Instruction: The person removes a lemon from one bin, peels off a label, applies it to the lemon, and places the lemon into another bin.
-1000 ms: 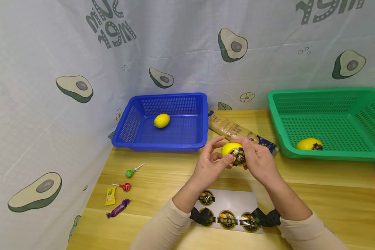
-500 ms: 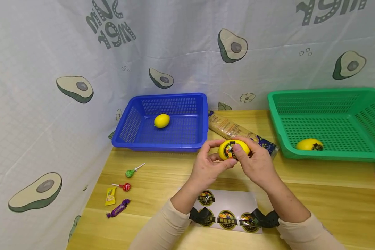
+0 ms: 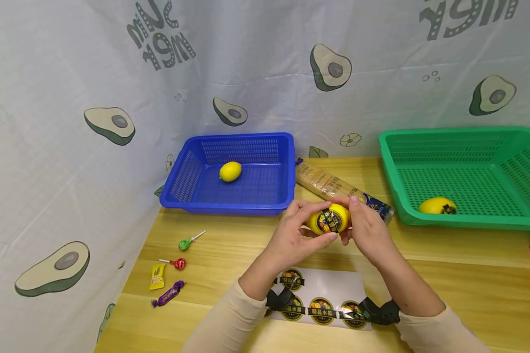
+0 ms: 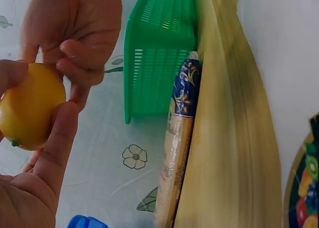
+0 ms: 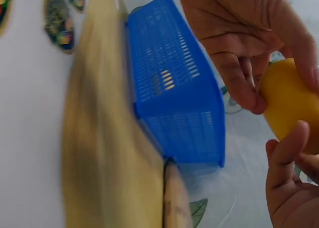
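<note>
Lemon [image 3: 317, 226] with a black printed sticker [image 3: 331, 220] is held above the wooden table [image 3: 446, 262]. Left hand [image 3: 292, 235] pinches it between thumb and fingers. Right hand [image 3: 368, 228] has fingers at the opposite side; whether they grip cannot be told. Long packet [image 3: 329, 182] lies beyond, between blue basket [image 3: 225, 210] and green basket [image 3: 468, 224].

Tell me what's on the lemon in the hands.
A round sticker with a dark band is on the lemon, facing the head camera. The left hand covers part of the lemon; anything beneath can't be seen.
</note>
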The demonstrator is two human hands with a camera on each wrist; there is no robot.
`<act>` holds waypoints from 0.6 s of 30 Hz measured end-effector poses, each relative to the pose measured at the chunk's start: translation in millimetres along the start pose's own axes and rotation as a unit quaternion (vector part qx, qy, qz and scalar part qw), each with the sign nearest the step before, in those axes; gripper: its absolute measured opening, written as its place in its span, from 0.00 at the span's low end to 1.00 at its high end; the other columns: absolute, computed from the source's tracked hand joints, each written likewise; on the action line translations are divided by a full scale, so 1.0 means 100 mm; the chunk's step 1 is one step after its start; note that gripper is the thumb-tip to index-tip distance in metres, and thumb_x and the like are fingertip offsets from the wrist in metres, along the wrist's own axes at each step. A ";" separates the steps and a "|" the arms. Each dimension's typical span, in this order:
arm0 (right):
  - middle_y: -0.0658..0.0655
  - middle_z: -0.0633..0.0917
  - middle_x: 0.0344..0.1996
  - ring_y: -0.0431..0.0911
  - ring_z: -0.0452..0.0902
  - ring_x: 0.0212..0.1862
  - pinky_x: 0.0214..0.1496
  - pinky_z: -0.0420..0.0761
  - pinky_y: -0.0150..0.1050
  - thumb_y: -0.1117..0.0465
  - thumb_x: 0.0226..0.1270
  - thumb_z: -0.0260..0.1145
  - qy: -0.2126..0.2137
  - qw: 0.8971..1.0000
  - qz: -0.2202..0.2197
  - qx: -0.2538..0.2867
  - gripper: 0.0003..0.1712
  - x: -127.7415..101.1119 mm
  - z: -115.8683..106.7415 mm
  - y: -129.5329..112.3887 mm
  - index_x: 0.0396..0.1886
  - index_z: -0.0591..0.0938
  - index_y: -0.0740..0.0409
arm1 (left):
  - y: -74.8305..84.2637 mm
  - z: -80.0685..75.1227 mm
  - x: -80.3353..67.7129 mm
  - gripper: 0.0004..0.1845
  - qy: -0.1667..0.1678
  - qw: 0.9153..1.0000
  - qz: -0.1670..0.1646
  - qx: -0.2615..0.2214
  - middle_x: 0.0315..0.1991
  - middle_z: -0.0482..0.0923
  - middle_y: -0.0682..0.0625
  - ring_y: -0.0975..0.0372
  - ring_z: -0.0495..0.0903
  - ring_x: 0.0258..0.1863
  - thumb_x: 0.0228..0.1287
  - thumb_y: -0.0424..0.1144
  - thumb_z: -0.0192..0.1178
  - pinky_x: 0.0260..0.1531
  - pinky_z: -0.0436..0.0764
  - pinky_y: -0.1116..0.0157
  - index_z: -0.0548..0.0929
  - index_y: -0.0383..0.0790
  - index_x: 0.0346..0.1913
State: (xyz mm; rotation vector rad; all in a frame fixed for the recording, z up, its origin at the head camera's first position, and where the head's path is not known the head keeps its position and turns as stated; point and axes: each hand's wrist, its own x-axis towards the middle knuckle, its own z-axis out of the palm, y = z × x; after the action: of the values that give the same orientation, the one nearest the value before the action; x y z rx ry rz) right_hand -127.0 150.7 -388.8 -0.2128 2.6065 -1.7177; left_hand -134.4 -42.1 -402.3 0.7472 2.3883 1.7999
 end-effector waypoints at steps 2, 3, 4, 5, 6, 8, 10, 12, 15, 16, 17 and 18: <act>0.68 0.80 0.45 0.47 0.79 0.28 0.27 0.84 0.39 0.45 0.87 0.35 -0.006 1.000 0.013 0.000 0.33 -0.06 -0.03 0.06 0.72 0.71 0.63 | -0.01 0.00 0.01 0.31 0.000 1.000 -0.007 -0.003 0.57 0.69 0.44 0.67 0.77 0.46 0.62 0.38 0.73 0.42 0.87 0.71 0.78 0.53 0.68; 0.70 0.80 0.49 0.47 0.80 0.31 0.28 0.85 0.40 0.45 0.86 0.38 -0.005 1.000 0.024 -0.003 0.32 -0.10 -0.05 0.10 0.73 0.69 0.62 | -0.02 0.00 0.01 0.31 0.001 1.000 -0.011 -0.004 0.57 0.69 0.44 0.67 0.78 0.44 0.62 0.37 0.73 0.42 0.87 0.71 0.78 0.53 0.68; 0.71 0.80 0.51 0.46 0.81 0.32 0.29 0.85 0.40 0.46 0.86 0.42 -0.001 0.999 0.036 -0.011 0.31 -0.15 -0.07 0.15 0.74 0.67 0.61 | -0.03 -0.01 0.01 0.31 0.002 1.000 -0.013 -0.002 0.58 0.69 0.44 0.67 0.78 0.43 0.62 0.37 0.73 0.41 0.87 0.71 0.78 0.52 0.68; 0.72 0.80 0.54 0.45 0.81 0.33 0.30 0.85 0.40 0.46 0.85 0.45 0.005 0.999 0.048 -0.019 0.31 -0.20 -0.11 0.20 0.75 0.66 0.59 | -0.05 -0.01 0.02 0.31 0.002 1.000 -0.016 -0.003 0.58 0.69 0.44 0.67 0.78 0.44 0.62 0.37 0.73 0.41 0.87 0.72 0.78 0.52 0.68; 0.72 0.79 0.56 0.43 0.82 0.34 0.30 0.86 0.39 0.47 0.84 0.49 0.013 0.998 0.059 -0.025 0.31 -0.25 -0.16 0.25 0.76 0.64 0.58 | -0.06 -0.01 0.02 0.31 0.002 1.000 -0.018 -0.005 0.59 0.69 0.43 0.67 0.78 0.44 0.62 0.37 0.73 0.41 0.87 0.72 0.78 0.52 0.68; 0.72 0.79 0.58 0.39 0.82 0.34 0.31 0.86 0.39 0.48 0.82 0.54 0.036 0.996 0.077 -0.034 0.33 -0.37 -0.27 0.36 0.78 0.62 0.56 | -0.08 0.00 0.02 0.31 0.001 1.000 -0.021 -0.007 0.60 0.69 0.43 0.66 0.78 0.46 0.62 0.37 0.73 0.41 0.87 0.72 0.78 0.52 0.69; 0.60 0.82 0.54 0.34 0.82 0.34 0.31 0.85 0.37 0.50 0.81 0.57 0.071 0.993 0.082 -0.039 0.35 -0.47 -0.42 0.47 0.80 0.59 0.54 | -0.10 0.00 0.03 0.31 -0.001 1.000 -0.021 -0.007 0.60 0.69 0.43 0.66 0.79 0.46 0.63 0.37 0.73 0.41 0.87 0.72 0.77 0.51 0.69; 0.46 0.81 0.49 0.31 0.81 0.33 0.30 0.85 0.35 0.52 0.80 0.58 0.111 0.989 0.088 -0.034 0.36 -0.57 -0.59 0.56 0.81 0.58 0.50 | -0.11 0.01 0.03 0.31 -0.004 1.000 -0.021 -0.007 0.61 0.69 0.43 0.66 0.79 0.47 0.63 0.37 0.72 0.41 0.87 0.72 0.76 0.50 0.69; 0.32 0.72 0.42 0.26 0.80 0.32 0.29 0.83 0.30 0.54 0.79 0.59 0.163 0.981 0.103 -0.032 0.38 -0.66 -0.86 0.65 0.82 0.55 0.43 | -0.13 0.02 0.04 0.32 -0.008 1.000 -0.019 -0.002 0.61 0.69 0.43 0.67 0.79 0.46 0.63 0.37 0.72 0.41 0.87 0.72 0.76 0.48 0.70; 0.33 0.72 0.41 0.26 0.79 0.32 0.28 0.83 0.29 0.54 0.79 0.59 0.177 0.978 0.111 -0.022 0.39 -0.68 -0.95 0.69 0.82 0.54 0.40 | -0.13 0.02 0.04 0.32 -0.010 1.000 -0.019 0.000 0.61 0.70 0.43 0.67 0.79 0.46 0.63 0.37 0.72 0.40 0.86 0.72 0.76 0.48 0.70; 0.35 0.70 0.41 0.25 0.79 0.31 0.28 0.82 0.28 0.54 0.78 0.59 0.193 0.973 0.123 -0.018 0.40 -0.69 -1.03 0.74 0.82 0.53 0.38 | -0.14 0.02 0.04 0.32 -0.012 1.000 -0.020 0.002 0.61 0.70 0.44 0.67 0.79 0.45 0.63 0.37 0.72 0.40 0.86 0.72 0.76 0.48 0.70; 0.37 0.69 0.42 0.25 0.79 0.31 0.27 0.82 0.27 0.55 0.78 0.60 0.209 0.969 0.131 -0.013 0.41 -0.69 -1.12 0.81 0.82 0.51 0.37 | -0.14 0.02 0.05 0.32 -0.013 1.000 -0.020 0.004 0.61 0.70 0.44 0.67 0.79 0.45 0.63 0.37 0.72 0.40 0.86 0.73 0.76 0.48 0.70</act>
State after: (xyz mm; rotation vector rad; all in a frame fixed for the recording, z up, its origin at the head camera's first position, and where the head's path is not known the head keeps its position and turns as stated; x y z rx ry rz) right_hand -76.4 293.1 -422.7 0.5289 2.7636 -1.7898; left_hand -142.3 -40.9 -414.8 0.7131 2.3773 1.7558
